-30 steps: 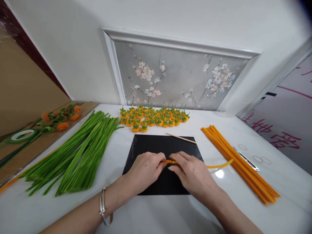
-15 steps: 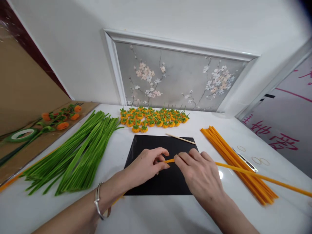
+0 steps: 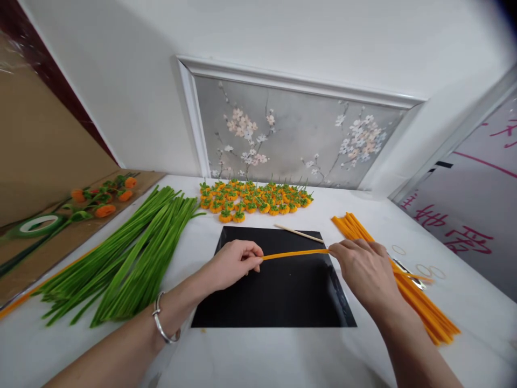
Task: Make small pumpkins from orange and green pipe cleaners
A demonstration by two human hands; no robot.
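An orange fuzzy stem (image 3: 295,254) stretches nearly level between my two hands, above a black mat (image 3: 278,296). My left hand (image 3: 238,264) pinches it over the mat's left part. Over the mat's right edge, my right hand (image 3: 365,269) closes round the stem, and a short end comes out beyond the knuckles. Beneath and beside my right hand lies a bundle of orange stems (image 3: 424,307). A thin wooden stick (image 3: 299,233) rests along the mat's back edge.
Green stems (image 3: 133,264) lie at the left. Many small orange pumpkin shapes (image 3: 250,202) with green tops stand at the back. A green tape roll (image 3: 40,225) and orange flowers (image 3: 105,210) rest on cardboard. Scissors (image 3: 420,283) and several rubber bands (image 3: 424,270) are at the right.
My hands have moved apart, the left one leftward and the right one rightward, showing more of the stem between them. The long tail at the right is now much shorter.
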